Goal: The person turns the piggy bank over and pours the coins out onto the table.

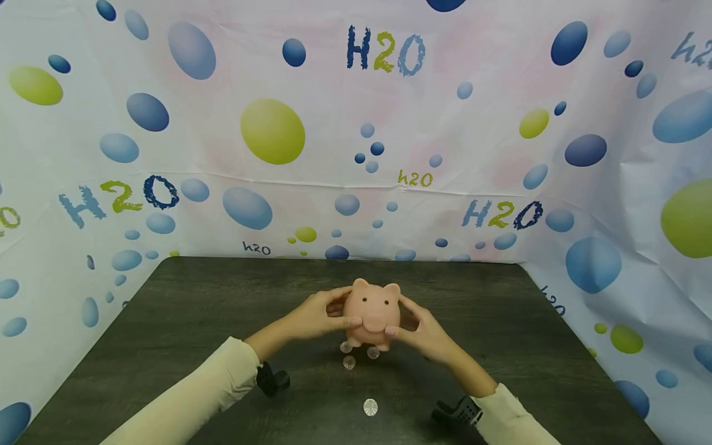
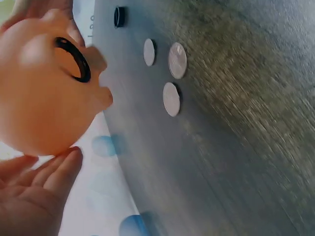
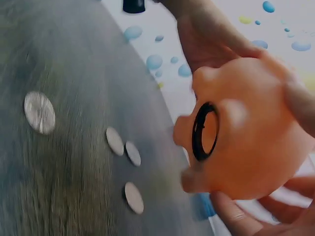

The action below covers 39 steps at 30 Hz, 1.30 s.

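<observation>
A pink piggy bank [image 1: 372, 312] is held up above the dark table between both hands, its snout toward the head camera. My left hand [image 1: 319, 314] grips its side, the thumb near the snout. On the opposite side my right hand [image 1: 427, 334] grips it in the same way. Seen from below in the wrist views, the belly has a round opening with a black rim [image 3: 204, 131]. Several silvery coins [image 1: 348, 362] lie under and in front of the pig, one coin [image 1: 370, 406] closer to the front edge. Whether anything is inside the pig cannot be seen.
Black wrist cameras sit on the left [image 1: 272, 379] and right [image 1: 457, 412] wrists, low over the dark wood-look table [image 1: 222, 290]. A white curtain [image 1: 328, 80] with blue and green dots stands behind the table and along its sides.
</observation>
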Each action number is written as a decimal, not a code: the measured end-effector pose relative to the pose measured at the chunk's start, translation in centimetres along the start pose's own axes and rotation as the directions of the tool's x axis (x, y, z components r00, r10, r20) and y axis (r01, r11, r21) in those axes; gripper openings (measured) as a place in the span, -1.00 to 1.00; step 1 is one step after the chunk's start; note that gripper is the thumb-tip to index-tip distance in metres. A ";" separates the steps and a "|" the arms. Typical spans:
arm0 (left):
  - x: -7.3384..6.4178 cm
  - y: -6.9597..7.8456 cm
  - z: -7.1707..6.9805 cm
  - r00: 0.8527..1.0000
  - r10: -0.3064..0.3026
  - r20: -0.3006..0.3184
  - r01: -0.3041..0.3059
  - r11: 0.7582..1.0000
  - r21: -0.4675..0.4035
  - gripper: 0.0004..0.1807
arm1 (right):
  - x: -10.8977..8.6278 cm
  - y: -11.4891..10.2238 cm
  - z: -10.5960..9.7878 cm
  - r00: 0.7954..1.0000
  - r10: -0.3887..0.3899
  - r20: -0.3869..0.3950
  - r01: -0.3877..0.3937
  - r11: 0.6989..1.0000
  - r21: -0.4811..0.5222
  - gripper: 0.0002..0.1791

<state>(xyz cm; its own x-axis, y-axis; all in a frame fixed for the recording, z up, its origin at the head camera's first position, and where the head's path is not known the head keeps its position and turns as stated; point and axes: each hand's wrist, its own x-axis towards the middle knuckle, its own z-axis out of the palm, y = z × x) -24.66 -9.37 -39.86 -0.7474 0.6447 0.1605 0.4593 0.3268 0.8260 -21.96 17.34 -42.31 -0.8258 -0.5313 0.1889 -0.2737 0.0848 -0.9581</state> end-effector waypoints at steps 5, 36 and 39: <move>-0.2 1.1 0.1 0.979 -0.199 0.037 0.201 0.977 -0.071 -0.29 | -0.1 -1.2 0.2 0.972 0.223 0.076 -0.234 0.956 0.180 -0.26; -1.7 7.2 -2.9 0.960 0.256 -0.118 -0.252 0.967 0.042 -0.10 | -0.6 -8.9 0.6 0.936 -0.333 -0.116 0.298 0.923 -0.243 -0.10; -3.3 3.3 0.1 0.948 0.312 -0.063 -0.309 0.949 0.061 0.06 | -2.0 -4.7 1.9 0.892 -0.450 -0.041 0.413 0.848 -0.332 0.03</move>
<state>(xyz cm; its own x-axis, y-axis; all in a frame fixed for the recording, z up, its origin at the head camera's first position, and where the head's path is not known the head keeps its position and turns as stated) -20.63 -10.34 -37.67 -0.5954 0.6695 0.4441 0.6957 0.1532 0.7017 -18.11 16.43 -38.61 -0.6337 -0.4780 0.6082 -0.7365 0.1324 -0.6634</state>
